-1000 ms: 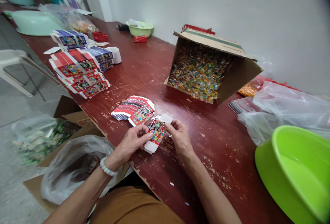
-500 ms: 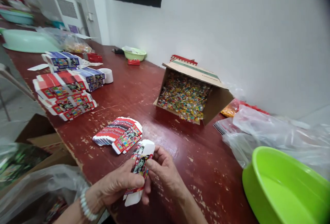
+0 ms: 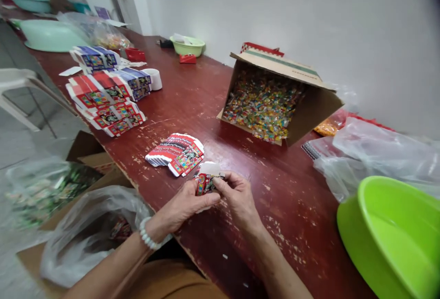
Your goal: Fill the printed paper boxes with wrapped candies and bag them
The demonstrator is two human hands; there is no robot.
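Now my left hand (image 3: 185, 201) and my right hand (image 3: 237, 196) grasp 1 small paper box (image 3: 205, 184) between the fingers, just above the red table (image 3: 275, 193). Beside my hands, 1 pile of flat boxes (image 3: 175, 154) remains to do; farther away, the opened boxes (image 3: 106, 104) already stand in stacks.

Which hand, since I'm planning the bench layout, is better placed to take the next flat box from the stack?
Probably the left hand: it sits nearer the stack, while the right hand is farther off, beyond the box both hands hold. Either must first let go.
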